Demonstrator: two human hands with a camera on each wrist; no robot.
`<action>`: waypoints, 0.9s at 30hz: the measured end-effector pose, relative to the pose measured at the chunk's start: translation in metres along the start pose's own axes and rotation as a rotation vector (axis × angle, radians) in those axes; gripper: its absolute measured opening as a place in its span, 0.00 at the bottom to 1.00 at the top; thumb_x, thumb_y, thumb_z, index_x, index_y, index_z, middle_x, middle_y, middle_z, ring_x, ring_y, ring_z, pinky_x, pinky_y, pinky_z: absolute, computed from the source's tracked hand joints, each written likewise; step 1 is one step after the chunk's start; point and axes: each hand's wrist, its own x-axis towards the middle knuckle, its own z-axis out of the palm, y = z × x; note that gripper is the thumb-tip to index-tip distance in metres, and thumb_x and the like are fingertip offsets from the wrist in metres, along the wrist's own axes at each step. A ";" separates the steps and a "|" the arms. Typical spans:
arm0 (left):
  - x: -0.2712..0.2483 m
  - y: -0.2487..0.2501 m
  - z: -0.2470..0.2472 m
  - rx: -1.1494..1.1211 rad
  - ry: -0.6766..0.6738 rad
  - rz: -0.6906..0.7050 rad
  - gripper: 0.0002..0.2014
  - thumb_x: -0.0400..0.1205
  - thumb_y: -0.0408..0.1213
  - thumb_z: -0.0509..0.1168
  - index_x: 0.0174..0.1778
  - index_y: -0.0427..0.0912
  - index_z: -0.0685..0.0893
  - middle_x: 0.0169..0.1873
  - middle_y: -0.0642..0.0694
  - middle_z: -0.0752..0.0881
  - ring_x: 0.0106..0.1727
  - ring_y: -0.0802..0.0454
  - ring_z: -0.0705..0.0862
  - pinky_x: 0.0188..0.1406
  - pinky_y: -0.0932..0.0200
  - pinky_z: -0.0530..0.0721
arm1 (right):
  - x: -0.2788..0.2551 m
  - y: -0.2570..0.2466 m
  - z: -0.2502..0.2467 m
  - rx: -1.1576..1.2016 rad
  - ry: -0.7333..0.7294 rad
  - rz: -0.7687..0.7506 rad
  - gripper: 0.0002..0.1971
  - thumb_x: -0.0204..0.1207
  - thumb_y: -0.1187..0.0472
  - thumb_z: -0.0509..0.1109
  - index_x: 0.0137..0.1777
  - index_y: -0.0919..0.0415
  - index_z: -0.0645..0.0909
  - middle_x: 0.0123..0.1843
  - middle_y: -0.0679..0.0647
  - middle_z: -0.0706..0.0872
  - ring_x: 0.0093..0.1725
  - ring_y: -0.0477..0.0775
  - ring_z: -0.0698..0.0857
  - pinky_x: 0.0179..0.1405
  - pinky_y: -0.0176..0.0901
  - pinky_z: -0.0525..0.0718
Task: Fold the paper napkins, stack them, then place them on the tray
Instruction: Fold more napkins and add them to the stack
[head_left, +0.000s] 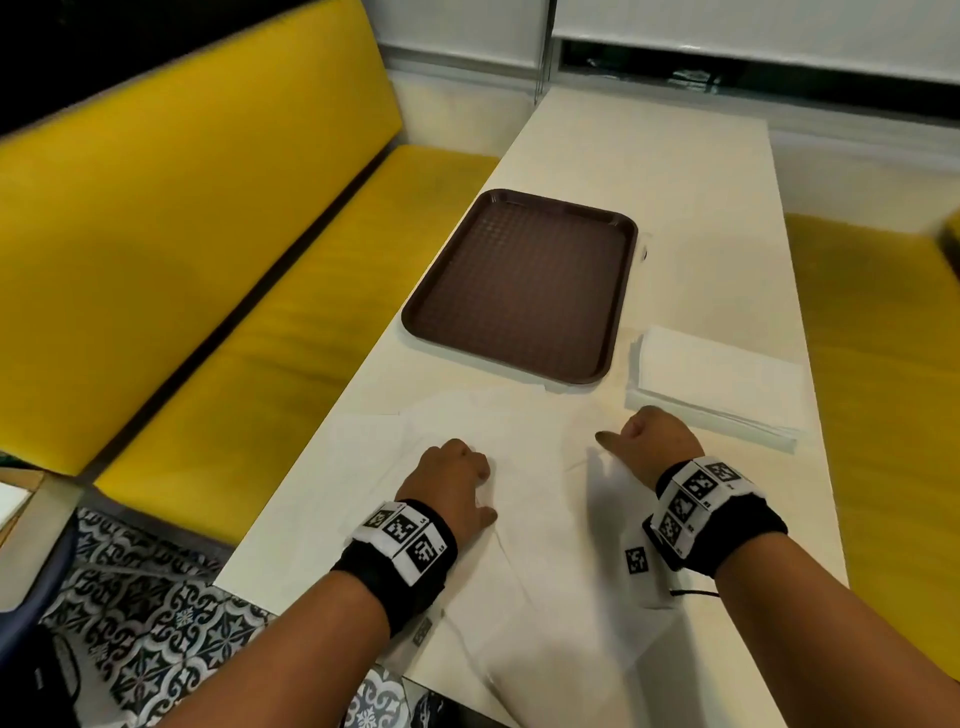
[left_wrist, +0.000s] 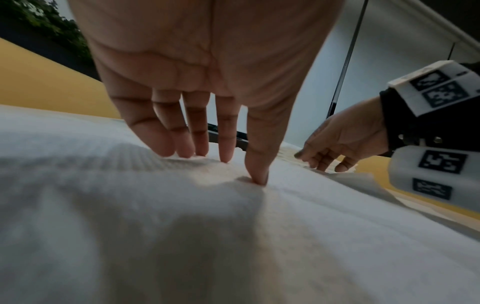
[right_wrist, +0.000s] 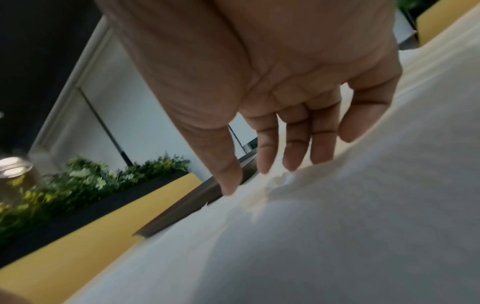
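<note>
- We see the left hand (head_left: 451, 477) palm down, fingers extended, tips pressing the unfolded napkin (head_left: 524, 519) flat on the bench (head_left: 675, 208).
- Right hand (head_left: 655, 437) hovers low at the napkin's right part, fingers loosely extended, tips at the paper, gripping nothing.
- Count: one brown tray (head_left: 522, 283), empty, beyond the napkin; one napkin stack (head_left: 719, 387) right of the tray.
</note>
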 end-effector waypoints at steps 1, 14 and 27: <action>0.000 -0.001 0.001 -0.005 0.005 0.004 0.23 0.76 0.49 0.72 0.67 0.50 0.78 0.68 0.51 0.72 0.70 0.49 0.70 0.67 0.52 0.75 | 0.000 0.000 0.001 0.075 0.025 0.025 0.18 0.74 0.47 0.73 0.48 0.61 0.76 0.48 0.56 0.83 0.46 0.58 0.81 0.45 0.44 0.76; -0.001 -0.004 -0.001 -0.032 0.017 0.025 0.24 0.75 0.49 0.73 0.67 0.50 0.78 0.68 0.52 0.73 0.69 0.49 0.70 0.66 0.53 0.76 | 0.000 0.004 0.003 0.157 0.006 0.031 0.15 0.73 0.53 0.75 0.35 0.59 0.73 0.36 0.54 0.79 0.40 0.57 0.79 0.41 0.44 0.74; -0.006 -0.006 -0.006 -0.059 0.078 0.058 0.23 0.80 0.52 0.67 0.69 0.49 0.76 0.66 0.50 0.74 0.67 0.50 0.73 0.65 0.58 0.73 | -0.032 0.016 -0.019 0.290 0.152 -0.271 0.03 0.74 0.60 0.75 0.40 0.55 0.84 0.35 0.50 0.83 0.38 0.52 0.80 0.35 0.37 0.73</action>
